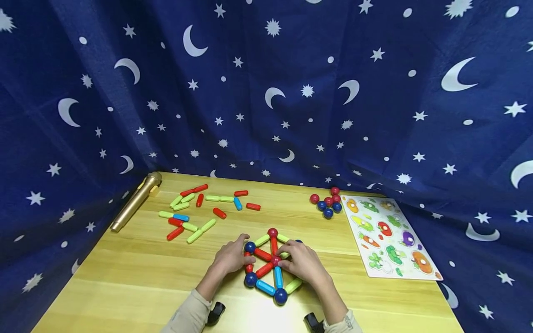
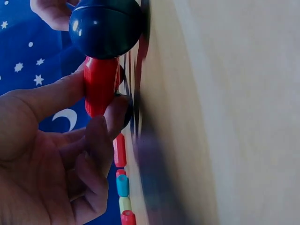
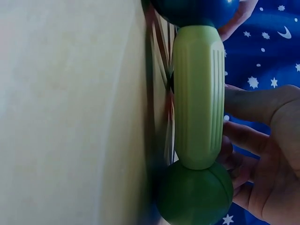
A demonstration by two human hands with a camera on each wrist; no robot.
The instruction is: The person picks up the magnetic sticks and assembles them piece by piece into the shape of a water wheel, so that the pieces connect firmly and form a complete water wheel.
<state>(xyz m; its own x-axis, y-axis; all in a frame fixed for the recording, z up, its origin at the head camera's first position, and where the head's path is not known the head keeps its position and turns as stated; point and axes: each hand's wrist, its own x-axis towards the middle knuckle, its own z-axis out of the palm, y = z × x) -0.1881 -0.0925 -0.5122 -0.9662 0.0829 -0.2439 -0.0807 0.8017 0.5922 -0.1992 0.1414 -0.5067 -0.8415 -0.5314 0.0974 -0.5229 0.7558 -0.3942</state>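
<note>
A flat wheel of magnetic rods and balls lies on the table, with a red ball [image 1: 276, 262] at its hub. My left hand [image 1: 230, 257] pinches the red rod [image 2: 100, 86] on its left side, between two blue balls [image 1: 251, 279]. My right hand [image 1: 306, 261] is over the wheel's right part, thumb and index finger around a yellow-green rod [image 1: 285, 255] beside the hub. An outer yellow-green rod [image 3: 198, 96] joins a blue ball [image 3: 199, 9] and a green ball [image 3: 194, 194] in the right wrist view. Another red ball [image 1: 272, 232] tops the wheel.
Loose rods [image 1: 201, 231] in red, yellow-green and blue lie at the back left, near a gold toy microphone [image 1: 136, 201]. Several red and blue balls [image 1: 328, 213] cluster at the back right beside a vegetable puzzle board [image 1: 362, 243]. A starry curtain [image 1: 250, 92] hangs behind the table.
</note>
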